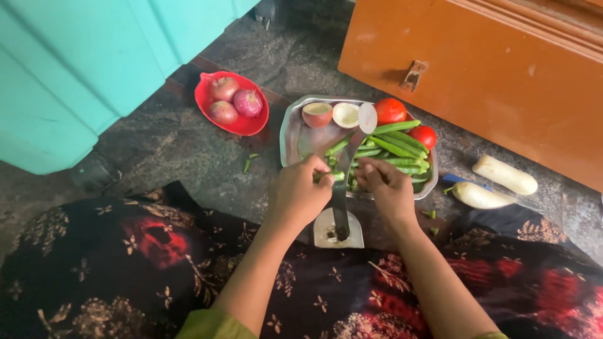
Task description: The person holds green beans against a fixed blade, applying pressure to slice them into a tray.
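- we see the left hand (pixel 300 191) and right hand (pixel 386 188) meeting at an upright floor blade (pixel 344 182), w/ its base (pixel 326 233) set on the stone floor (pixel 188 150) just below a steel tray (pixel 290 135).
- both hands pinch one green okra pod (pixel 331 176); left fingers closed on its left end, right fingers closed on the other end.
- pod's long axis runs left-right, crosswise to the blade, which stands between the hands; both hands abt equally near.
- more okra (pixel 396 147), two tomatoes (pixel 391 110) and halved onion (pixel 318 114) lie on the tray beyond the hands.
- open floor lies left of the tray; red bowl of onions (pixel 233 105) stands well apart; two pale eggplants (pixel 483 194) lie to the right.
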